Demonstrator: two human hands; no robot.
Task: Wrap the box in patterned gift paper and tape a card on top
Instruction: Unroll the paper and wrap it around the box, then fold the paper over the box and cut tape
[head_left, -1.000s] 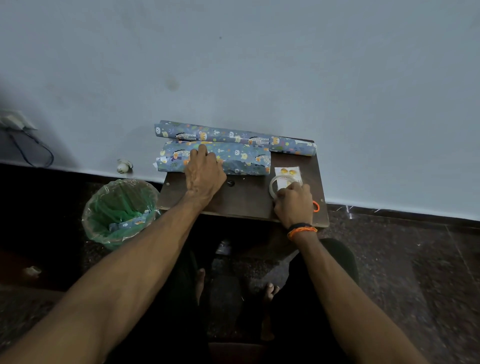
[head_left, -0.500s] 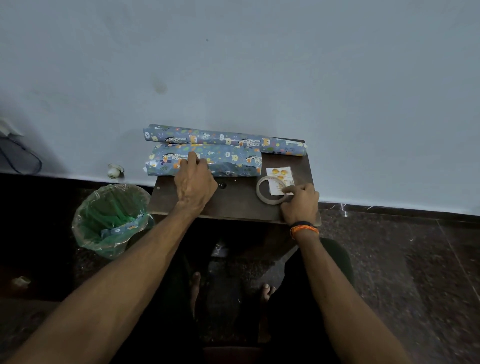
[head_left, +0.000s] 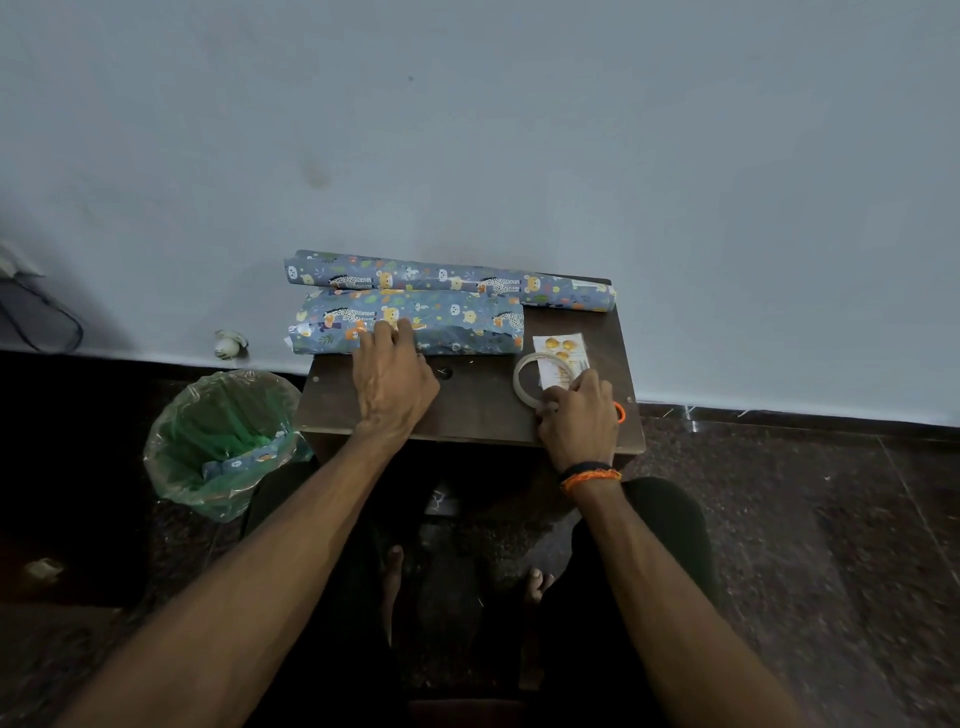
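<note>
Resting on the small dark bench (head_left: 483, 410) against the wall, the wrapped box (head_left: 457, 322) is found lengthwise, just in front of the paper roll (head_left: 447, 278). The left hand (head_left: 392, 376) is laid flat on the box's near edge, fingers straight, pressing and not gripping. The right hand (head_left: 579, 415) is curled at the tape ring (head_left: 524, 382); the ring's near side appears to be pinched, though the fingertips are hidden behind the knuckles. The card (head_left: 561, 356), pale with orange marks, is seen partly under the ring and touching it. An orange loop, probably a scissor handle (head_left: 619, 413), shows beside the right wrist at the bench's edge. Risks, as judged: the card may be dragged or creased when the ring is lifted, since the two overlap; the scissors may be knocked to the floor by the right wrist; the box's left end overhangs the bench and may tip if pressure is released unevenly; the torn paper at the box's right end may lift if left untaped. A bin (head_left: 223, 441) is noted on the floor at left.
</note>
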